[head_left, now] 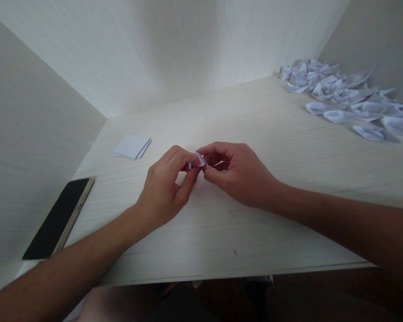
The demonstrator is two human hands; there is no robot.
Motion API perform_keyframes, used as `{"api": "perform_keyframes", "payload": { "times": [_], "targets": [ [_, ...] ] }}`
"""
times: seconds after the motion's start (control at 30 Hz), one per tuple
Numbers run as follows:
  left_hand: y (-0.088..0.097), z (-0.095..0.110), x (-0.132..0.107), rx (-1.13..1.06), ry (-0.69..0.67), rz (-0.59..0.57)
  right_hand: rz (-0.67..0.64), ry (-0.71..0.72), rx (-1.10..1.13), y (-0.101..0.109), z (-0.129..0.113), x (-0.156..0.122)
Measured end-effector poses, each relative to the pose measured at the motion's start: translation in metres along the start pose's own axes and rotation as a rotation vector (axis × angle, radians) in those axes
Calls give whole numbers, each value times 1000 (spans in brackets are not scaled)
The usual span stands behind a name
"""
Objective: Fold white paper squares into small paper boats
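Between my two hands, above the middle of the white table, is a small folded piece of white paper [200, 159]. My left hand [169, 179] pinches its left part between thumb and fingers. From the other side my right hand [235, 170] grips the right edge, thumb in front and fingers behind. Much of the paper is hidden by the fingertips, so its full shape does not show. To the left of my hands lies a short stack of white paper squares [132, 146].
A heap of folded white paper boats [339, 91] spreads along the back right of the table [248, 241]. At the left edge lies a dark phone-like slab [58, 219] with a pale rim, close to my left forearm. Pale panels [174, 49] wall in the back and sides.
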State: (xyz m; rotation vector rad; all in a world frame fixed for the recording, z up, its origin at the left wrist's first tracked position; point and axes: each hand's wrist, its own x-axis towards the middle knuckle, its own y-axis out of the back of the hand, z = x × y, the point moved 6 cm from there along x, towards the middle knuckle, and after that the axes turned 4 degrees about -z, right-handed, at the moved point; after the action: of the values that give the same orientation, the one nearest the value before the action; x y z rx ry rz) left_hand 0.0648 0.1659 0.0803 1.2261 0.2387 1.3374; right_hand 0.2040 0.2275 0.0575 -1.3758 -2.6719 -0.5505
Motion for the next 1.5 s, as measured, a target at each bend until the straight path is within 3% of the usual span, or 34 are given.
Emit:
{"api": "perform_keyframes", "payload": {
  "times": [0.33,0.53,0.67,0.73,0.87,0.97,1.27,1.5],
  "targets": [
    [0,-2,-1,-185,77,16,-8,55,33,1,-3,-1],
    [1,1,-4,-316,98,165,77,153,16,1,-17,-9],
    [6,5,-6,-295,3,251,121,202,-30,2,-26,-13],
    [8,6,-5,-255,-53,210,72,200,-14,4,-29,-12],
    [5,8,0,-158,-146,-30,-101,85,-67,12,-23,-2],
    [3,5,1,-179,-139,-119,-207,-24,-44,16,-15,5],
    [-7,-5,-5,-333,38,-135,-283,1,-115,20,-12,8],
    [-10,-6,-1,-580,166,-79,-355,-213,140,16,9,11]
  ]
}}
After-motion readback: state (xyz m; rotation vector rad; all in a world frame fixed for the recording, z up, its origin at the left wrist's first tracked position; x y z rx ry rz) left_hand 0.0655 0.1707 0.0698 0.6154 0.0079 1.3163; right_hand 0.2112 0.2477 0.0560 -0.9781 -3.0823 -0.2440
